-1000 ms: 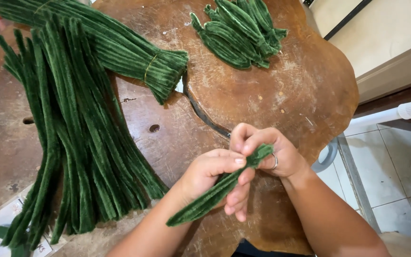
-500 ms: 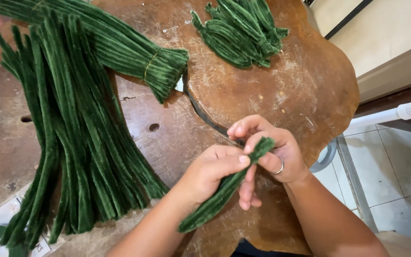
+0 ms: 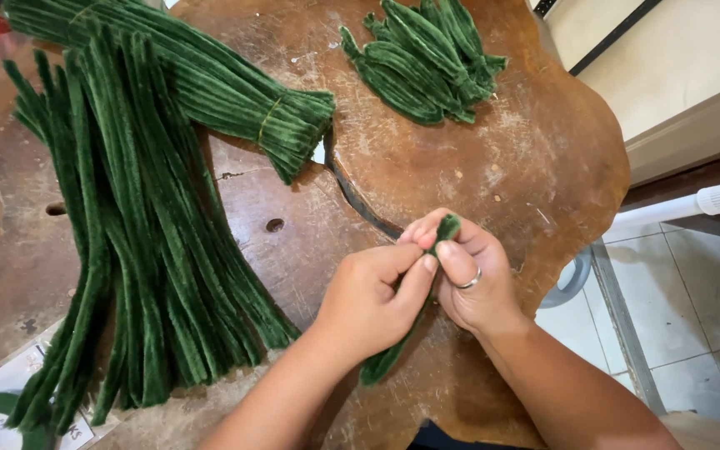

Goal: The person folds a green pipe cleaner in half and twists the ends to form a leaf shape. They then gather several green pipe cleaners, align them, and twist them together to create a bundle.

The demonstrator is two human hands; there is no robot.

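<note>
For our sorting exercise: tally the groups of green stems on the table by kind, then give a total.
Loose long stems: 1 pile
Tied bundle: 1
Short folded pieces: 1 pile
Folded stem pinched between left hand and right hand: 1
Total: 4 groups

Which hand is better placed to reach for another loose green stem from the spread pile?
Left, probably. The left hand lies closer to the loose stems fanned on that side; the right hand pinches the folded stem at its top, farther away.
</note>
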